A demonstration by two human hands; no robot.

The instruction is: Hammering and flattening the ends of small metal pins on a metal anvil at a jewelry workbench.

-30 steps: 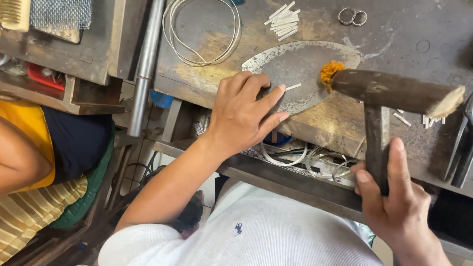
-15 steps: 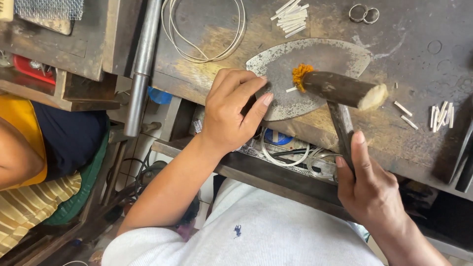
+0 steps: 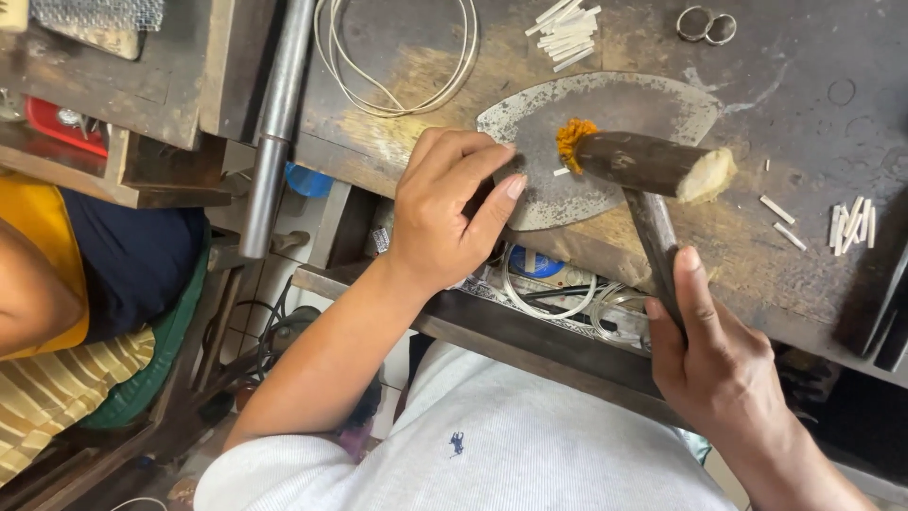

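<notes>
My right hand (image 3: pixel 716 362) grips the handle of a dark wooden mallet (image 3: pixel 643 166). Its orange frayed face is down on a flat grey metal plate (image 3: pixel 624 106) on the workbench. A small white strip piece (image 3: pixel 561 171) lies on the plate just left of the mallet face. My left hand (image 3: pixel 449 210) rests at the plate's left edge with fingers curled and pinched together close to that piece; whether it holds anything is hidden.
Short white strips lie in piles at the back (image 3: pixel 565 26) and at the right (image 3: pixel 849 223). A wire coil (image 3: pixel 397 57), two rings (image 3: pixel 707 26) and a steel rod (image 3: pixel 273 123) are on the bench. Another person in yellow sits at the left (image 3: pixel 43 312).
The mallet has swung down and left onto the plate. My left hand has drawn its fingers in at the plate's edge.
</notes>
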